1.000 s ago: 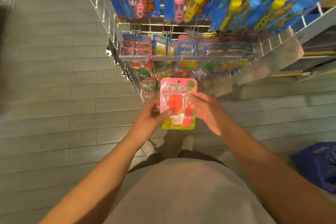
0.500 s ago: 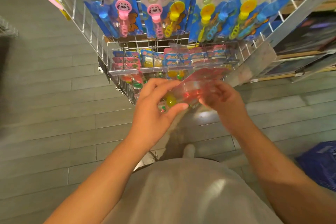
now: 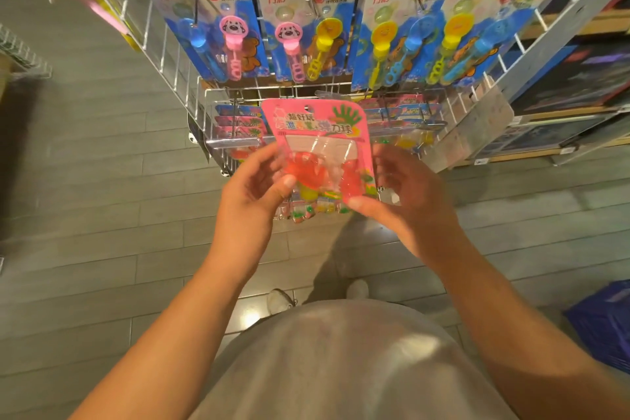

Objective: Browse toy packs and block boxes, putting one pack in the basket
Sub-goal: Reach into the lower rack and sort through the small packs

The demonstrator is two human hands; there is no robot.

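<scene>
Pink pack (image 3: pixel 318 150) sits mid-frame, long axis upright, held on both sides: left hand (image 3: pixel 252 194) pinches its lower left edge, right hand (image 3: pixel 405 201) its lower right. The blue basket (image 3: pixel 603 327) lies at lower right, nearer the right hand.

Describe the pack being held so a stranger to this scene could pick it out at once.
Start at the white wire rack hung with blue bubble-wand cards. Just below and in front of them, the left hand and right hand grip a pink blister pack. Only it is pink-backed, with a green hand print and red toys.
</scene>
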